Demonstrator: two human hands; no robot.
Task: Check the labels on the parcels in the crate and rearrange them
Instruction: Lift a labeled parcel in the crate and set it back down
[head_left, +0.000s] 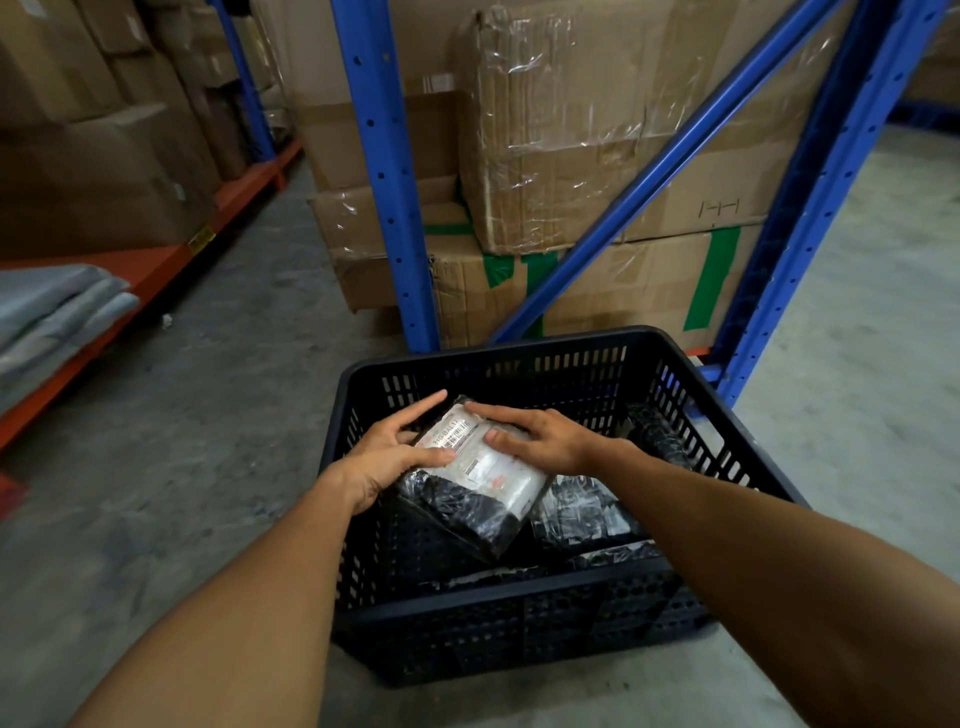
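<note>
We reach both arms into the black crate (519, 587). Our left hand (384, 457) and right hand (540, 439) grip a black-wrapped parcel (478, 483) between them, fingers spread and pressed on its white label (485, 465), tilted above other parcels (576, 512). Beyond stand blue racking (382, 182) and taped cartons (597, 130).

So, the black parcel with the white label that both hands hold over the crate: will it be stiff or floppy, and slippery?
The parcel probably bends a little: its glossy black wrap is wrinkled and loose. That shiny film likely slips, so the left hand and right hand gripping both sides seems wise.
</note>
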